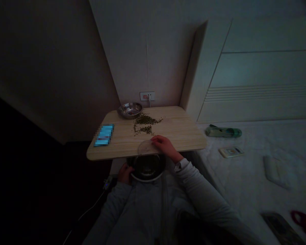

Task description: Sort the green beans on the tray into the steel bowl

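Tabletop, pale wood-grain (180,136). Dark-green small grains (146,119), scattered from centre toward far edge. Shiny round metal bowl (123,112), far left corner. Right hand (164,145), pinching translucent rounded sheet (144,147) at near edge. Left hand (124,173), clasping rim of dark round pale-rimmed bowl (146,179), below near edge.

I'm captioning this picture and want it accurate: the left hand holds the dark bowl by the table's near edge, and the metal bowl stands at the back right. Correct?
Not quite: the head view shows the metal bowl at the back left of the table. The left hand does hold the dark bowl by the near edge.
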